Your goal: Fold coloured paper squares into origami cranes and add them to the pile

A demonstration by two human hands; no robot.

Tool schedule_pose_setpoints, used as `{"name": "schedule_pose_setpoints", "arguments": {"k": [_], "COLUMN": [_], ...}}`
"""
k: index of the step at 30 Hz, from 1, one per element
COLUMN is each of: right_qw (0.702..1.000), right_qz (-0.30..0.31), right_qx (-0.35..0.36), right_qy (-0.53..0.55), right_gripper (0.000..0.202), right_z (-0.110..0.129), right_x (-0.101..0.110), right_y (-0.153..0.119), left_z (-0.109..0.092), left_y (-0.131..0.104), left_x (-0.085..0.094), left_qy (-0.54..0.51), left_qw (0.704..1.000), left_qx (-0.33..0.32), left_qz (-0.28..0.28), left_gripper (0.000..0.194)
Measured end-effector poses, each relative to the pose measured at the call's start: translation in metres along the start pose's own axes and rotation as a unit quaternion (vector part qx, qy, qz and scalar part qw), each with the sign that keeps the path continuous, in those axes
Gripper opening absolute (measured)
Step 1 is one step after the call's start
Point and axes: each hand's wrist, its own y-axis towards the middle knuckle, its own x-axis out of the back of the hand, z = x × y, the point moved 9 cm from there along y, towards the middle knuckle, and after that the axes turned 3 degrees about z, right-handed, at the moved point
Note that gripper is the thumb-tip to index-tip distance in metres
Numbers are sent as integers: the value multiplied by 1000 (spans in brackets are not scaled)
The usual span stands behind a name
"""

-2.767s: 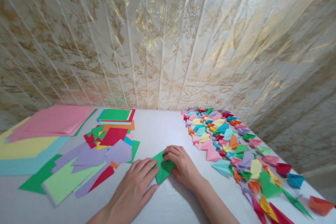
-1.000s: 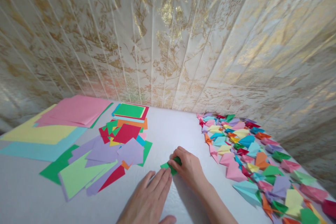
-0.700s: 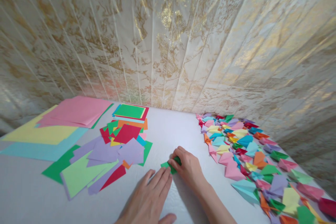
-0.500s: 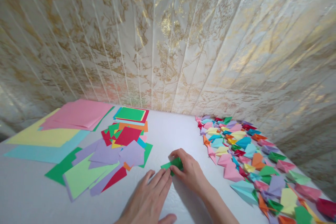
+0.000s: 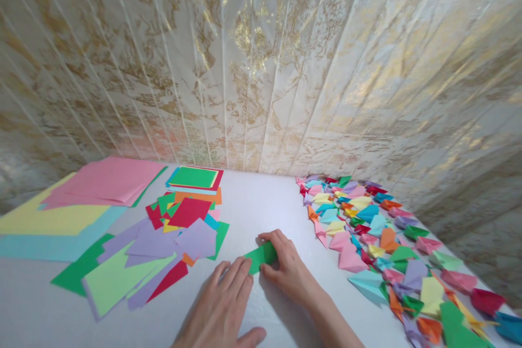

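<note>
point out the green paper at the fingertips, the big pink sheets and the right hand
Green paper (image 5: 261, 257): head view, middle of its visible surface
Pink sheets (image 5: 108, 182): head view, middle of the top sheet
Right hand (image 5: 290, 263): head view, back of the hand

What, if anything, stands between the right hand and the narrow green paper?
Nothing visible does: the right hand touches the narrow green paper at its right end; the left hand is at the other end.
</note>
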Motion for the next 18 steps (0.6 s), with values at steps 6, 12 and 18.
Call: {"name": "schedule_pose_setpoints", "arguments": {"k": [6,12,18], "right_qw": [995,986,976], "right_qz": [-11,-35,1], "right_qx": [21,36,-1], "right_qy": [99,158,216], "right_gripper": [68,70,50], "right_z": [-20,-34,-27], "right_x": [6,16,14], "right_y": [-1,1,-1], "left_z": [1,4,12], "left_y": [-3,-4,-6], "left_x": [8,6,2], "left_qy": [6,-7,-96], "left_qw": [999,999,993], "left_qx": [9,21,55], "left_qz": [-36,-36,-39], "left_gripper": [63,60,53]}}
